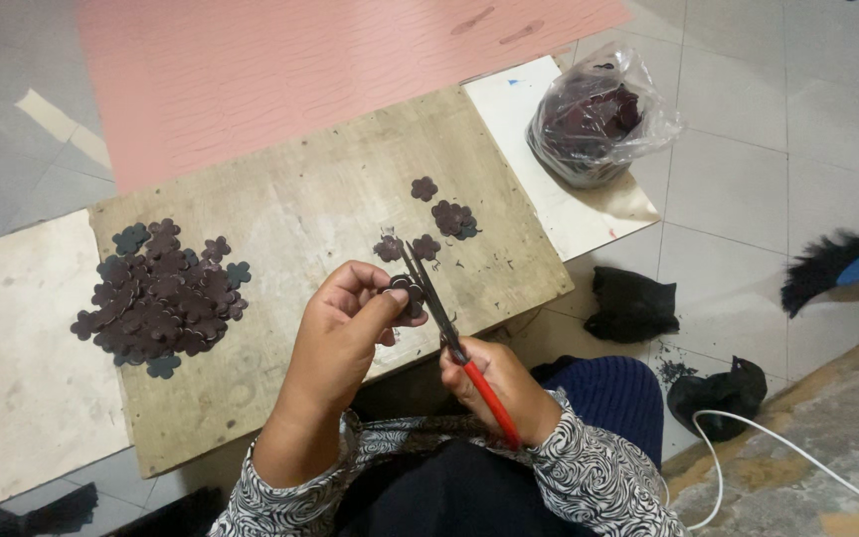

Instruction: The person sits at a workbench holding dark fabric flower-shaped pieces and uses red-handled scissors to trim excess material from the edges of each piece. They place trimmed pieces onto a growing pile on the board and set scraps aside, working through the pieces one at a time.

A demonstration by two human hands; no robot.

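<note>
**Trimming a flower-shaped piece over the wooden board**

Your left hand is curled, its thumb and fingers pinching a small dark flower-shaped piece just above the near edge of the wooden board. Your right hand is wrapped tight around the red handles of the scissors, just off the board's near edge. The dark blades slant up and away from you and meet the pinched piece; whether they are parted or shut cannot be made out.

On the board, just beyond the pinched piece, lie a few loose flower pieces in a small scatter. Toward the board's left end sits a large heap of flower pieces, overlapping one another. A pale panel lies along the board's left side, and a second pale panel along its right side. On that right panel rests a clear plastic bag filled with dark material. Beyond the board's far edge spreads a pink sheet.

Right of the board, on the tiled floor, lie black scraps, a white cable, and a dark-bristled brush.
</note>
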